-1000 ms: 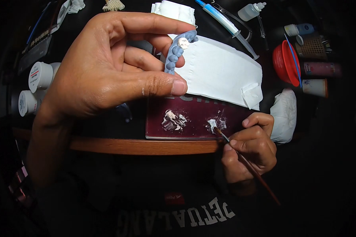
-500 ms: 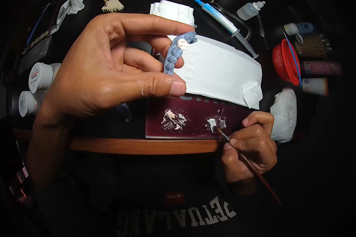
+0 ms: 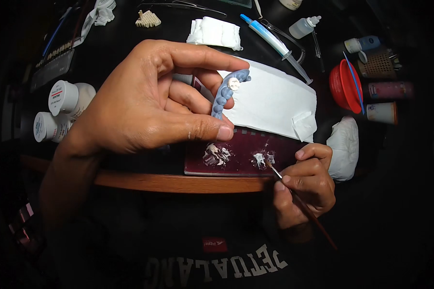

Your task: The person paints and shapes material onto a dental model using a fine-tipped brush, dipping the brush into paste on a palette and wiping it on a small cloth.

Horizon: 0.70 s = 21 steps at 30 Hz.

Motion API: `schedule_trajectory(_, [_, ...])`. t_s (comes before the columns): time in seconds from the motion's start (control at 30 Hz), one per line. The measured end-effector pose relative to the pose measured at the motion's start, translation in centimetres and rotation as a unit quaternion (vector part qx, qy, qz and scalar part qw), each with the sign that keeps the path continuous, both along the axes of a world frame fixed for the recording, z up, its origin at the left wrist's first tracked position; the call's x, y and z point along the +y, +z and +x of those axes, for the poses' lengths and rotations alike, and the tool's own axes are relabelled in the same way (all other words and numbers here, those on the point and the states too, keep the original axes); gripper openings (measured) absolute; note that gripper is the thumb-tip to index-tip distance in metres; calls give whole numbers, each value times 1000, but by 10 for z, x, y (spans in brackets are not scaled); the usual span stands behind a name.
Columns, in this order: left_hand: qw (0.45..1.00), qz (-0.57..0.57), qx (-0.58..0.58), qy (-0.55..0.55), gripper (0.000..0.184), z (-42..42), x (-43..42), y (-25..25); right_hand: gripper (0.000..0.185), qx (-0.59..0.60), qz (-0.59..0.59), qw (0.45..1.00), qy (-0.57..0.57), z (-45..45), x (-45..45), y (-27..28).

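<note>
Between the thumb and fingers of my left hand (image 3: 144, 96) is a blue-grey dental model (image 3: 222, 96), a curved row of teeth. One tooth on it is a cream-white crown (image 3: 233, 84). My right hand (image 3: 308, 185) grips a thin paintbrush (image 3: 301, 203) with a dark red handle. Its tip is at a small white paste heap (image 3: 260, 160) on a maroon slab (image 3: 246, 169). Left of that heap lies a cream-coloured paste heap (image 3: 217, 154). Behind my left hand, a folded white tissue (image 3: 270, 98) covers part of the slab.
White-lidded jars (image 3: 63, 98) stand at the left. A blue-tipped syringe (image 3: 275, 45), a dropper bottle (image 3: 304, 28) and a folded tissue pad (image 3: 214, 33) lie at the back. A red bowl (image 3: 341, 86) and a crumpled white wad (image 3: 343, 149) are on the right. The wooden table edge (image 3: 178, 183) runs in front.
The view has tilted, so the table things sit lower. My left hand with the dental model appears lower and slightly right. The brush tip stays at the white paste, shifted slightly.
</note>
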<state>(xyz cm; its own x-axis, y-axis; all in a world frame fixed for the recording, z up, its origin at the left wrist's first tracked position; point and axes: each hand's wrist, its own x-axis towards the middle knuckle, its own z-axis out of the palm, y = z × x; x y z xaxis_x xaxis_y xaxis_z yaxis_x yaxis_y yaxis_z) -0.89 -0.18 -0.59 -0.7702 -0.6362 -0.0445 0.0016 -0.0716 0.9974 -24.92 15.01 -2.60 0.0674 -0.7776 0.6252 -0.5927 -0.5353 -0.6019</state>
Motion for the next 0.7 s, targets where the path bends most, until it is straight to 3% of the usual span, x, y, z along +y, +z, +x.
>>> schedule_trajectory(0.5, [986,146,38,-75,64,1,7,11,22,-285,34,952,110,32,-43,6])
schedule_trajectory(0.7, [988,124,44,-76,66,0,8,11,20,-226,2,968,111,31,-43,3])
